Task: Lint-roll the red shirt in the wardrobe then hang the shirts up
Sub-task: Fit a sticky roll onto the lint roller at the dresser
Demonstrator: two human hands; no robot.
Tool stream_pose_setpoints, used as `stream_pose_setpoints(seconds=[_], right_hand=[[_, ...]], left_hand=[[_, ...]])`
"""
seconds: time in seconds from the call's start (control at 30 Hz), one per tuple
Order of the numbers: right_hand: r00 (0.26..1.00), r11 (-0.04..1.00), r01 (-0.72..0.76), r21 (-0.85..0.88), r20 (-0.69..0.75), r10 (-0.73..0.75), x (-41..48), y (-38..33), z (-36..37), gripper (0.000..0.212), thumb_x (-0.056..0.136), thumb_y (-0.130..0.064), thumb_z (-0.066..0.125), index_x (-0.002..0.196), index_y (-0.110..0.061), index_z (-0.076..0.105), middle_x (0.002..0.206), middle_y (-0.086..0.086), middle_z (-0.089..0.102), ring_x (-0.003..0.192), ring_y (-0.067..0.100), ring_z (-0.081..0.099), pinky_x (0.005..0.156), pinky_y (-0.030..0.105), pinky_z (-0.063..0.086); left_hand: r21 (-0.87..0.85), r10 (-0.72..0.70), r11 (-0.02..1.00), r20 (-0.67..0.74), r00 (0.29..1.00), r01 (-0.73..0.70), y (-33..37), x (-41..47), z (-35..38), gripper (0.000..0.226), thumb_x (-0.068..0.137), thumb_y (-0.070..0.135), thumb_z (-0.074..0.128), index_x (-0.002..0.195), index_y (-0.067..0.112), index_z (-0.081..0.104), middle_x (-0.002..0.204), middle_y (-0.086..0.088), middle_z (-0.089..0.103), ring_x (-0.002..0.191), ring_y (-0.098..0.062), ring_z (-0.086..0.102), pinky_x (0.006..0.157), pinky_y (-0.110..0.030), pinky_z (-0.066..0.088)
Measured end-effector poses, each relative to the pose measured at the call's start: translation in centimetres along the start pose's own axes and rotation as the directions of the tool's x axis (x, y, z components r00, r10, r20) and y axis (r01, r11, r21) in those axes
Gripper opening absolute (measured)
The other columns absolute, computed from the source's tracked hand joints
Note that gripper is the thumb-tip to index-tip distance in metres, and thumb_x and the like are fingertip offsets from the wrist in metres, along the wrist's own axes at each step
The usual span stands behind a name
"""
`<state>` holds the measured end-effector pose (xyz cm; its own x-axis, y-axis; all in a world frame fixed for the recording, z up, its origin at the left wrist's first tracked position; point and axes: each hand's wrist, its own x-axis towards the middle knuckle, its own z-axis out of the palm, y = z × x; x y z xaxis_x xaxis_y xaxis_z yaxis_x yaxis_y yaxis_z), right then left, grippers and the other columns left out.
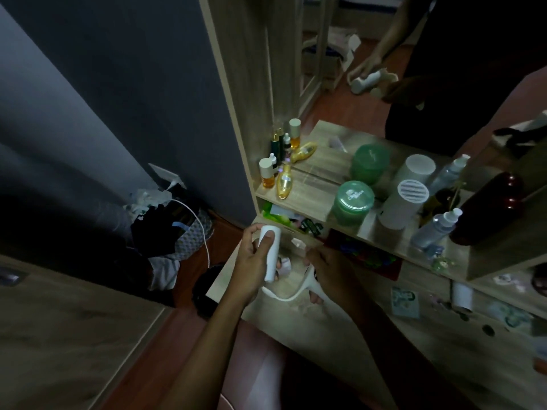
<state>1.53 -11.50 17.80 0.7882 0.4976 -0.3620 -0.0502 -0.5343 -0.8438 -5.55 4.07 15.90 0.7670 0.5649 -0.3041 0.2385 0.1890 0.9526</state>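
Two hands share a white lint roller [272, 250] over the wooden dressing table [429, 329]. The left hand [253, 258] is wrapped round its cylinder, thumb laid along it, and the right hand [328, 270] is curled round the curved handle below. Just behind stand a green jar [352, 202], a white slotted canister [404, 205] and amber bottles [284, 182] against the mirror [340, 108].
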Motion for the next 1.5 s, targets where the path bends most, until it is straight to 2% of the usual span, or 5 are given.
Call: stream_pose_setpoints(seconds=[0.5,0.63,0.97,1.23,1.5], right_hand=[[0.99,0.943,-0.036,-0.332,0.115,0.079,5.2,19.5,-0.5,0.081,0.105,-0.046,0.003,0.081,-0.018,0.076,0.073,-0.003,0.068,0.063,0.009,0.064,0.06,0.016,0.052],[0.982,0.899,-0.039,-0.437,0.148,0.115,5.9,22.9,1.4,0.041,0.089,-0.058,0.05,0.1,-0.027,0.076,0.074,-0.014,0.062,0.069,-0.001,0.059,0.083,0.018,0.041],[0.982,0.88,-0.189,-0.436,-0.108,0.157,7.8,20.9,3.5,0.026,0.1,-0.028,0.05,0.1,-0.01,0.069,0.099,0.004,0.067,0.085,0.01,0.058,0.08,0.02,0.044],[0.981,0.882,-0.161,0.443,-0.025,0.191,8.1,13.6,2.1,0.01,0.097,-0.029,0.058,0.1,-0.025,0.067,0.093,-0.001,0.072,0.086,0.013,0.069,0.071,0.026,0.053],[0.999,0.841,-0.045,0.54,0.04,0.027,8.2,10.8,1.4,0.016,0.092,-0.017,0.064,0.094,-0.028,0.076,0.088,-0.002,0.076,0.079,0.013,0.067,0.073,0.032,0.053]], left_hand=[[0.028,-0.163,0.987,0.068,0.984,0.161,-3.6,3.7,6.0,0.019,0.097,0.03,0.058,0.115,0.035,0.054,0.094,-0.021,0.062,0.058,-0.03,0.06,0.047,-0.031,0.048],[0.058,-0.213,0.976,0.087,0.973,0.208,-4.7,3.9,6.3,0.025,0.097,0.031,0.059,0.121,0.034,0.052,0.092,-0.019,0.062,0.057,-0.025,0.061,0.045,-0.03,0.048],[0.093,-0.281,0.958,0.134,0.95,0.27,-6.1,3.8,5.9,0.03,0.093,0.038,0.062,0.122,0.04,0.055,0.097,-0.024,0.063,0.065,-0.032,0.061,0.05,-0.032,0.05],[0.163,-0.283,0.951,0.134,0.95,0.261,-7.5,3.5,4.9,0.035,0.093,0.042,0.062,0.128,0.045,0.056,0.124,-0.009,0.063,0.094,-0.035,0.068,0.062,-0.034,0.054],[0.222,-0.299,0.94,0.167,0.94,0.259,-7.7,3.2,4.5,0.05,0.082,0.058,0.065,0.13,0.048,0.056,0.135,0.001,0.061,0.123,-0.034,0.057,0.106,-0.056,0.044]])
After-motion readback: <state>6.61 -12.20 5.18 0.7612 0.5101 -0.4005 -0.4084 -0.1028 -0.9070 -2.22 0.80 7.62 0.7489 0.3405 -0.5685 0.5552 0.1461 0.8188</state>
